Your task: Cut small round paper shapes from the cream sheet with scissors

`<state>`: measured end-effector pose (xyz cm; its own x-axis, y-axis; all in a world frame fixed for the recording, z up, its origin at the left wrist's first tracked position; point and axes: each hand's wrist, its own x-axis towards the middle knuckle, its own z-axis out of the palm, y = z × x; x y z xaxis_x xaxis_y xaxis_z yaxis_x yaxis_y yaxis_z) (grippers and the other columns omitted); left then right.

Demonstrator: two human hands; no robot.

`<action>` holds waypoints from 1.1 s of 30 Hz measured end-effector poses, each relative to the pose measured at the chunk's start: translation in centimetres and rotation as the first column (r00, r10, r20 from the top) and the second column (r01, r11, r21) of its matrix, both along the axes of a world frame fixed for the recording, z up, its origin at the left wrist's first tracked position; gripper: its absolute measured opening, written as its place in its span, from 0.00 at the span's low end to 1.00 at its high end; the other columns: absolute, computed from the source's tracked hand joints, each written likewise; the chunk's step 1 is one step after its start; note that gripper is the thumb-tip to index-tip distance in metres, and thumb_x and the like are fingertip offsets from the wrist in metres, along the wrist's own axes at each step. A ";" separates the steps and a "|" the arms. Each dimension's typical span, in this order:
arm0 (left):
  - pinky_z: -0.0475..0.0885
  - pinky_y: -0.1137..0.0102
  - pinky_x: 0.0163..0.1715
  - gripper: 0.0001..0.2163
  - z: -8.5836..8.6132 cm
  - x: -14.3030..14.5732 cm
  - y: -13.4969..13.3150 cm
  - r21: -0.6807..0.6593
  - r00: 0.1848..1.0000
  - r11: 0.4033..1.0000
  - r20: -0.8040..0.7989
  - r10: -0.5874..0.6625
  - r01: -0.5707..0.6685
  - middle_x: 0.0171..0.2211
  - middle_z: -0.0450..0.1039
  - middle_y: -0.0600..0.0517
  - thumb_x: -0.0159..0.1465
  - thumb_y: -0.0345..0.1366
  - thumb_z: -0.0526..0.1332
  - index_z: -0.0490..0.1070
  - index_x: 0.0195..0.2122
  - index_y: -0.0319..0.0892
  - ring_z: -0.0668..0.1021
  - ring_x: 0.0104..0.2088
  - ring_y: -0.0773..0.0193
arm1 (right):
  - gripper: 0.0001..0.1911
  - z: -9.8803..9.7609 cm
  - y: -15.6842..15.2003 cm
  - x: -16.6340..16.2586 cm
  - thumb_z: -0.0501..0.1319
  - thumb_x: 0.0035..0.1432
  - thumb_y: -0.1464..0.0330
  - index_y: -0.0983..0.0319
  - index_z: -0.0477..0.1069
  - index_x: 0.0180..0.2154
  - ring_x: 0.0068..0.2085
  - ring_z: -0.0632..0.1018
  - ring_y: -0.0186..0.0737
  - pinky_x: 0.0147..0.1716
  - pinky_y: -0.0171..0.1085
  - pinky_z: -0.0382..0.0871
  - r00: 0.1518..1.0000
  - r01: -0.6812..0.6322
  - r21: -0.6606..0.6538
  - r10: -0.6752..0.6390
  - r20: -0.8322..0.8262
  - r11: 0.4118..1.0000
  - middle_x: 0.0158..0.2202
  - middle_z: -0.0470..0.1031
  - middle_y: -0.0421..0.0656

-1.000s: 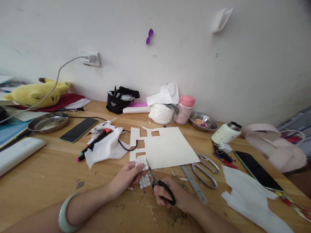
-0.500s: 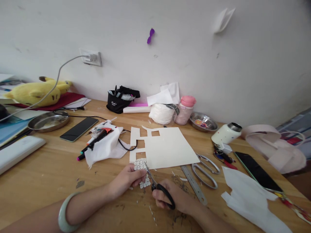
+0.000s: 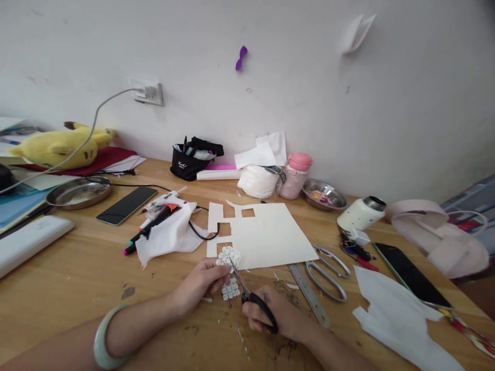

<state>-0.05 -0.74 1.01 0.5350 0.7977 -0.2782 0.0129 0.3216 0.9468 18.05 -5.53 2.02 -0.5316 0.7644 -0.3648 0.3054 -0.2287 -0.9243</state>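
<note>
Fingers of the left hand (image 3: 204, 281) are pinched on a small patterned paper cutout (image 3: 229, 256), holding it just above the wooden table (image 3: 69, 288) near the middle of the front edge. The right hand (image 3: 276, 314) is clenched through the black handles of a pair of scissors (image 3: 253, 296), and the blades point up into the cutout, slightly apart as far as I can tell. A second little patterned piece (image 3: 231, 290) sits right below the held one, between the two hands; can't tell if it's lying on the table or hanging. There's a pale green bangle (image 3: 101, 344) on the left wrist.

Just behind the hands lies a cream sheet (image 3: 263, 237) with square holes cut out. To its right, a metal ruler (image 3: 309, 293) and a pair of silver scissors (image 3: 328, 270) lie side by side. Further right, near the right edge, a phone (image 3: 410, 273) lies face up.
</note>
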 end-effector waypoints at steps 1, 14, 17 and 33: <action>0.48 0.74 0.17 0.16 0.1 0.0 0.0 0.000 1.000 1.000 0.010 0.017 -0.017 0.10 0.53 0.59 0.54 0.46 0.57 0.65 0.18 0.39 0.55 0.15 0.72 | 0.21 0.0 0.0 0.0 0.54 0.52 0.58 0.63 0.55 0.15 0.16 0.57 0.25 0.16 0.29 0.47 1.000 -0.002 0.000 0.002 0.001 1.000 0.14 0.57 0.36; 0.50 0.74 0.17 0.15 -0.1 0.0 0.0 -0.005 0.998 0.999 0.048 0.036 -0.036 0.10 0.54 0.59 0.55 0.44 0.57 0.66 0.19 0.38 0.55 0.15 0.72 | 0.20 -0.4 -0.1 -0.1 0.56 0.52 0.61 0.62 0.53 0.15 0.16 0.55 0.25 0.16 0.31 0.44 0.999 0.041 -0.052 -0.042 -0.019 0.998 0.14 0.56 0.35; 0.49 0.75 0.16 0.15 -0.1 0.0 0.0 -0.012 0.998 0.999 0.044 0.037 -0.037 0.10 0.53 0.59 0.55 0.44 0.57 0.66 0.19 0.38 0.55 0.14 0.73 | 0.20 -0.6 -0.1 0.0 0.55 0.53 0.61 0.63 0.53 0.15 0.16 0.56 0.24 0.16 0.31 0.45 0.999 0.031 -0.038 -0.032 -0.029 0.999 0.14 0.56 0.35; 0.50 0.74 0.17 0.15 0.1 0.1 -0.1 -0.011 0.998 0.998 0.026 0.055 -0.054 0.09 0.54 0.59 0.54 0.44 0.58 0.66 0.17 0.38 0.55 0.14 0.73 | 0.20 -1.0 0.0 0.2 0.54 0.53 0.61 0.63 0.54 0.16 0.16 0.56 0.24 0.16 0.29 0.45 1.000 0.008 -0.044 -0.009 -0.021 0.999 0.14 0.58 0.36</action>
